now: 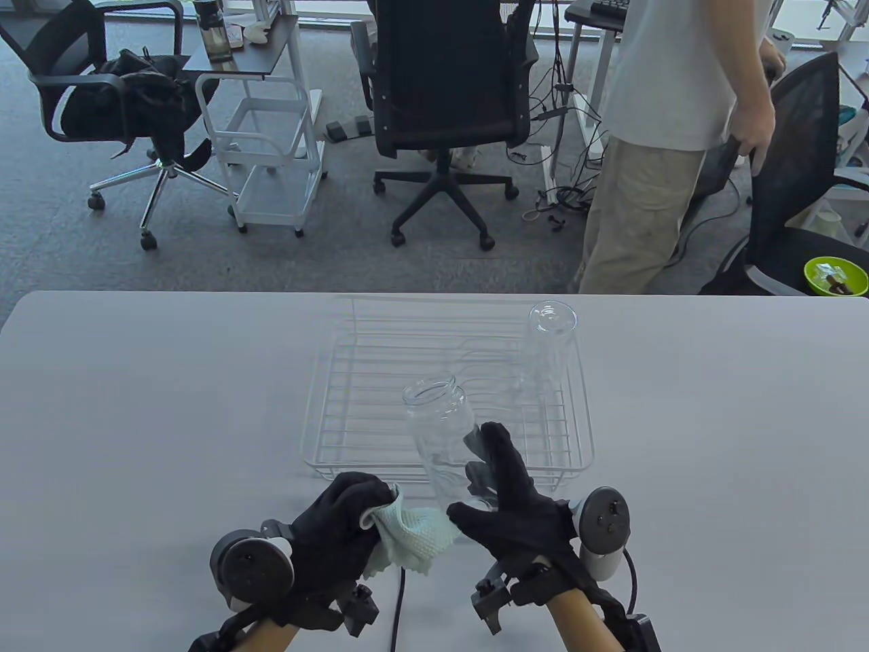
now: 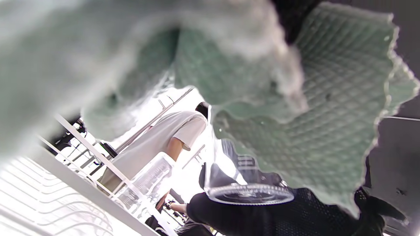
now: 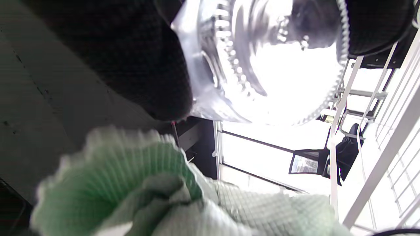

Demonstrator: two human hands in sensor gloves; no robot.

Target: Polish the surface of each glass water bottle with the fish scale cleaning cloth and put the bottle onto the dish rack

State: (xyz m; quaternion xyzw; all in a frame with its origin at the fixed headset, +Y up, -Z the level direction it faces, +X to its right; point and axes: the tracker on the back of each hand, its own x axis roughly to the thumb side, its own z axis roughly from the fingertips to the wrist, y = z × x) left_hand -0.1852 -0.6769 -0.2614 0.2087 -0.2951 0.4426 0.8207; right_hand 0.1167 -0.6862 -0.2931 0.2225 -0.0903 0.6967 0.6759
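Observation:
A clear glass bottle (image 1: 441, 435) leans over the near edge of the white wire dish rack (image 1: 326, 380), mouth up and away from me. My right hand (image 1: 506, 492) grips its lower part, fingers around its right side and thumb under its base (image 3: 272, 62). My left hand (image 1: 346, 519) holds a bunched pale green fish scale cloth (image 1: 411, 533) just left of the bottle's base (image 2: 251, 193). The cloth (image 2: 311, 108) fills most of the left wrist view. A second clear glass bottle (image 1: 550, 346) stands upside down in the rack's far right corner.
The grey table (image 1: 136, 421) spreads to both sides of the rack. Beyond its far edge stand office chairs (image 1: 441, 102), a white cart (image 1: 271, 142) and a person (image 1: 665, 136) beside a chair holding a green bowl (image 1: 835, 277).

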